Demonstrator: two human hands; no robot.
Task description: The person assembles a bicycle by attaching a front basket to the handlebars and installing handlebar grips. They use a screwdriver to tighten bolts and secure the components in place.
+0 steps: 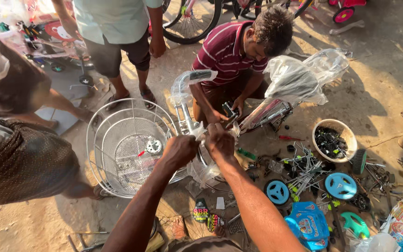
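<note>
- Bicycle frame [187, 119]: chromed metal tubing, shiny and curved, partly sheathed in clear crinkled plastic wrap [200, 170]. It lies low over the ground at the middle of the scene. Its long axis runs roughly from the wire basket side up and right toward the wrapped saddle end.
- Left hand [179, 150]: fingers curled shut, pinching a twist of the clear wrap against the frame's tube, just right of the basket rim.
- Right hand [220, 140]: fingers likewise closed on the wrap and tube, touching or nearly touching the left hand, on its right.
- Wire basket [100, 140]: white-coated metal mesh, round-cornered, deep, lying open side up just left of the frame; a small white fitting [154, 146] rests inside it.
- Wrapped saddle bundle [304, 77]: dark parts under cloudy, glossy plastic, bulging, at the frame's upper right end.
- Handlebar grip [199, 74]: black, ribbed, inside a plastic sleeve, above the frame.
- Co-worker in a striped maroon shirt [225, 49]: crouched on the far side of the frame, both hands on a small black part [229, 111].
- White bowl [336, 127]: round, holding dark small hardware, right of the frame.
- Blue plastic wheels [340, 185]: two flat discs with spokes, right of the frame, among loose rods and screws.
- Red-handled screwdriver [291, 138]: lying between the frame and the bowl.
- Ground [378, 88]: rough, dusty concrete, sunlit.
</note>
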